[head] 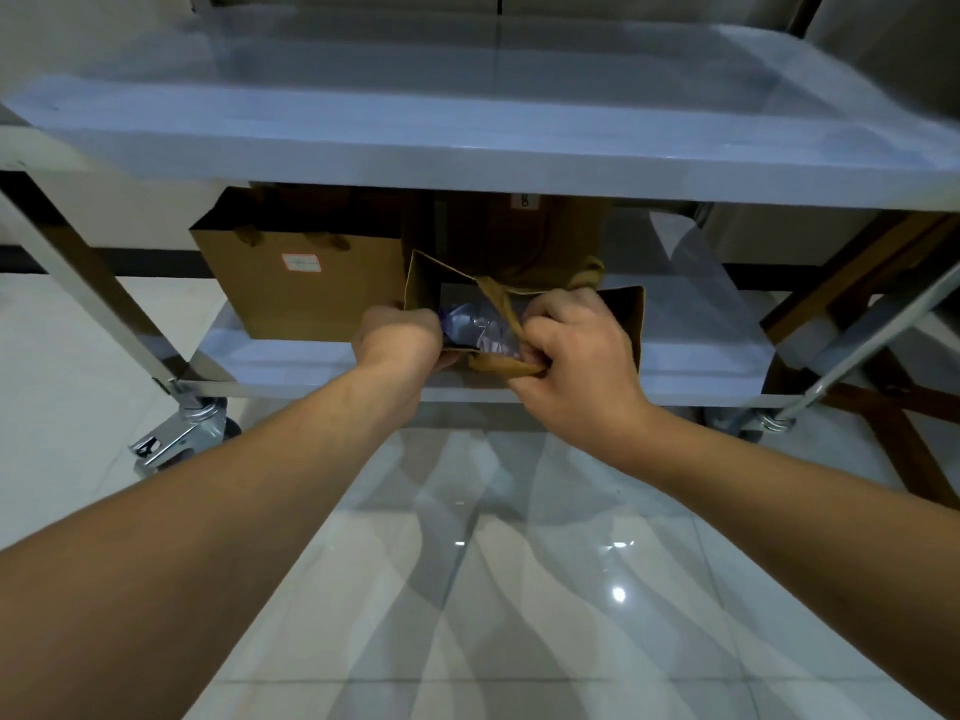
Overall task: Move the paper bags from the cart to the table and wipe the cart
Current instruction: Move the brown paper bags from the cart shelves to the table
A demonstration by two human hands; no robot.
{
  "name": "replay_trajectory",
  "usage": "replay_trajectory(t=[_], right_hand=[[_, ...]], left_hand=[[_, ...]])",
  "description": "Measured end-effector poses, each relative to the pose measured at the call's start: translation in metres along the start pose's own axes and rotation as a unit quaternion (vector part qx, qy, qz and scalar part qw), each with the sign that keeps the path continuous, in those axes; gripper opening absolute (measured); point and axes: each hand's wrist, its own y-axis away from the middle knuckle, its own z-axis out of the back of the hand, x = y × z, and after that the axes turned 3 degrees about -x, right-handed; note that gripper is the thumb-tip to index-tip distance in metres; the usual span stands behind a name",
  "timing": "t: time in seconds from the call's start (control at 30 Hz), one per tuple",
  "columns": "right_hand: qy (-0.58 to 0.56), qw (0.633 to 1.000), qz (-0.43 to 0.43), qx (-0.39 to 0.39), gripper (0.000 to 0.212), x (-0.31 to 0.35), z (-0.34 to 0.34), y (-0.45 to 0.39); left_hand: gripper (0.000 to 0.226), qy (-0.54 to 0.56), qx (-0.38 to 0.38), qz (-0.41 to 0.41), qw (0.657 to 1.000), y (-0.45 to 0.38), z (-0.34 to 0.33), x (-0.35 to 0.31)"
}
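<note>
Glossy tiled floor (519,589) | steel cart (467,148) | lower shelf (701,366): two paper bags, left bag (311,293), front bag (621,314) | left hand (397,340) curled on rim | right hand (576,356) pinching handle (501,363)

Matt brown paper bags (301,288) w/ twisted-paper handles, shiny stainless-steel cart (467,163), glossy floor tiles (519,589).

Counted: three paper bags (311,288) on lower shelf (691,363); two shelves on one cart (467,163); two caster wheels (182,433) visible; two hands (397,337); one red-bordered label (301,263)
</note>
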Motion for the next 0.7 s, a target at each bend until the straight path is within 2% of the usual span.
replay_trajectory(t=[0.07,0.17,0.3,0.43,0.47,0.53,0.6,0.67,0.7], right_hand=[[0.025,0.994,0.064,-0.087,0.024,0.006,0.007,0.011],[-0.029,0.99,0.082,-0.113,0.03,0.025,0.019,0.034],[-0.123,0.987,-0.095,-0.048,0.048,0.06,0.047,0.045],[-0.156,0.957,-0.245,0.009,0.043,0.091,0.097,0.02],[-0.168,0.942,-0.29,0.022,0.048,0.097,0.111,0.008],[-0.198,0.888,-0.412,0.052,0.055,0.103,0.139,-0.014],[-0.207,0.834,-0.502,0.098,0.053,0.104,0.167,-0.03],[-0.215,0.791,-0.556,0.135,0.054,0.107,0.205,-0.039],[-0.22,0.78,-0.566,0.15,0.054,0.113,0.227,-0.041]], left_hand=[[0.013,-0.046,-0.037,-0.025,0.998,-0.001,0.003,0.009],[0.027,-0.121,-0.048,-0.035,0.991,0.001,0.014,0.033],[0.028,-0.192,-0.018,0.016,0.981,0.033,0.036,0.046],[0.018,-0.285,0.036,0.033,0.957,0.093,0.051,0.009],[0.014,-0.304,0.039,0.037,0.951,0.106,0.055,-0.003],[0.003,-0.34,0.041,0.05,0.938,0.131,0.062,-0.029],[0.007,-0.377,0.066,0.067,0.921,0.157,0.068,-0.058],[0.002,-0.404,0.099,0.067,0.907,0.188,0.071,-0.093],[0.014,-0.416,0.112,0.065,0.9,0.203,0.071,-0.11]])
